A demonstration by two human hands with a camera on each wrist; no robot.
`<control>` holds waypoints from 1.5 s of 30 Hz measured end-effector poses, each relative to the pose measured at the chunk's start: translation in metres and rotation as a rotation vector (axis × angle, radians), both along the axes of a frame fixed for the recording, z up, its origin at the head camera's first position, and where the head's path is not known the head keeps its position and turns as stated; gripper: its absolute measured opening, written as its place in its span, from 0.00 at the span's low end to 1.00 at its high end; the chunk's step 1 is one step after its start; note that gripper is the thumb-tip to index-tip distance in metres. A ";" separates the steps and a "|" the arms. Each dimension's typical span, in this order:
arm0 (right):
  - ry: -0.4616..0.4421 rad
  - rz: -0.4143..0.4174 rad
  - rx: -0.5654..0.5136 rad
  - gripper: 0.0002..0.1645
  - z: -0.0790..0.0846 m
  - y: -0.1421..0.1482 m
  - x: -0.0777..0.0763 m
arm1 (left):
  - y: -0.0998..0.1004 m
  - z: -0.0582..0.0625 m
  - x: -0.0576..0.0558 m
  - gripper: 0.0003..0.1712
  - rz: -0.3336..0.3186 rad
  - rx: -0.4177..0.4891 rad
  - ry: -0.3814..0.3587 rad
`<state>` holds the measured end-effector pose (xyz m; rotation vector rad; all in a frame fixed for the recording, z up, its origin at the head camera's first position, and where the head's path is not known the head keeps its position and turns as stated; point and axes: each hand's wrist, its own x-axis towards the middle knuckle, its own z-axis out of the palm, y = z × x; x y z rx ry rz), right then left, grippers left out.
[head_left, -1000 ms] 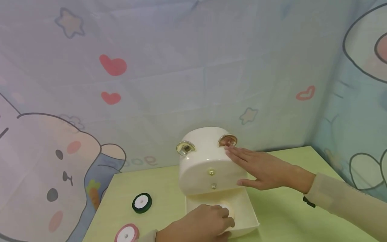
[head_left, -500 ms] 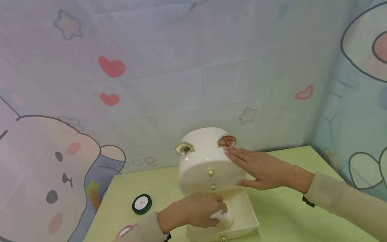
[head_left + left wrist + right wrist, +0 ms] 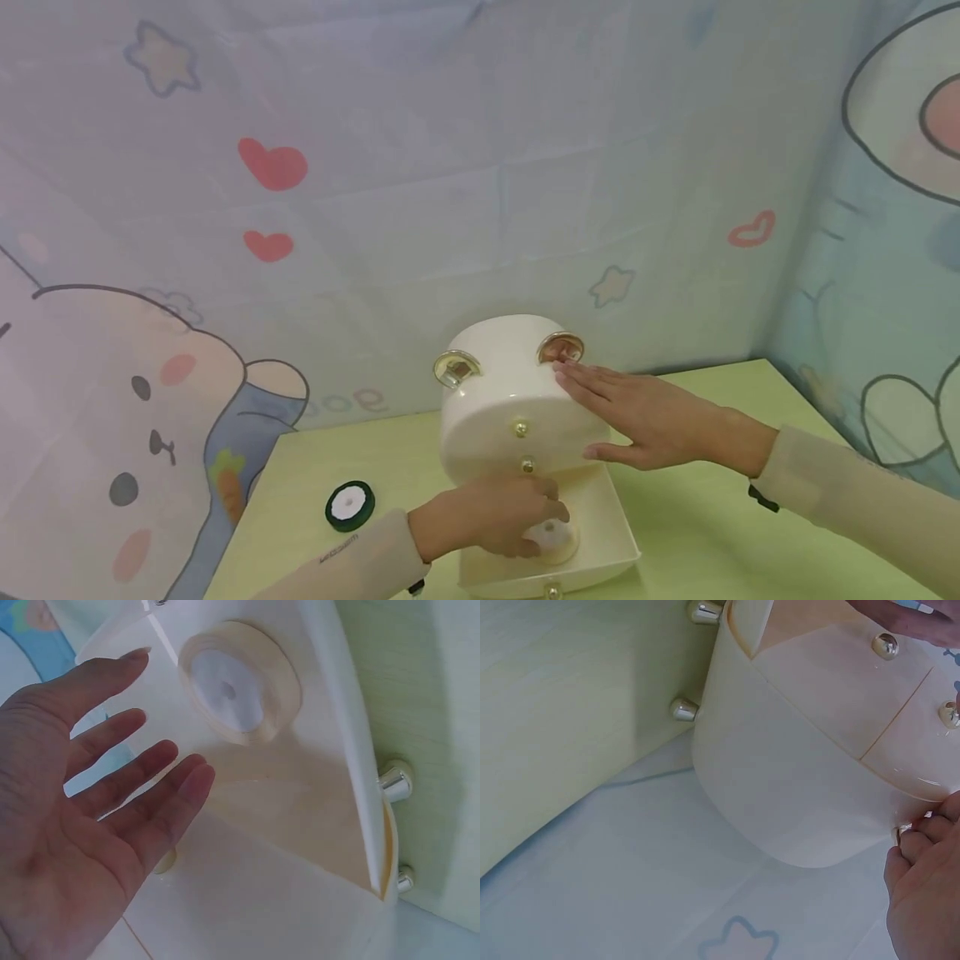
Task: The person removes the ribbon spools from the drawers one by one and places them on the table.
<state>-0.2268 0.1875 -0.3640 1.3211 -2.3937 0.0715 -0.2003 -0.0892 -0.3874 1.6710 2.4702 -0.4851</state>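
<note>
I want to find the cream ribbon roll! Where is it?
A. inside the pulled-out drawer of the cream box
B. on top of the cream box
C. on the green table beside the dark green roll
A: the cream ribbon roll lies in the open drawer, under the left hand.

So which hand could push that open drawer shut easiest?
Probably the left hand. It hovers open over the pulled-out drawer, just above the cream ribbon roll. The right hand lies flat against the cream box, steadying it.
</note>
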 end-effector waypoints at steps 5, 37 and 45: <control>-0.008 -0.005 0.000 0.54 -0.001 0.001 -0.001 | 0.004 -0.006 -0.006 0.31 -0.004 -0.024 -0.013; -0.011 -0.011 0.013 0.54 -0.001 0.001 0.000 | 0.020 -0.036 -0.018 0.34 -0.108 -0.101 0.049; -0.004 -0.015 0.020 0.54 0.001 0.001 0.001 | 0.019 -0.041 -0.021 0.35 -0.101 -0.096 0.041</control>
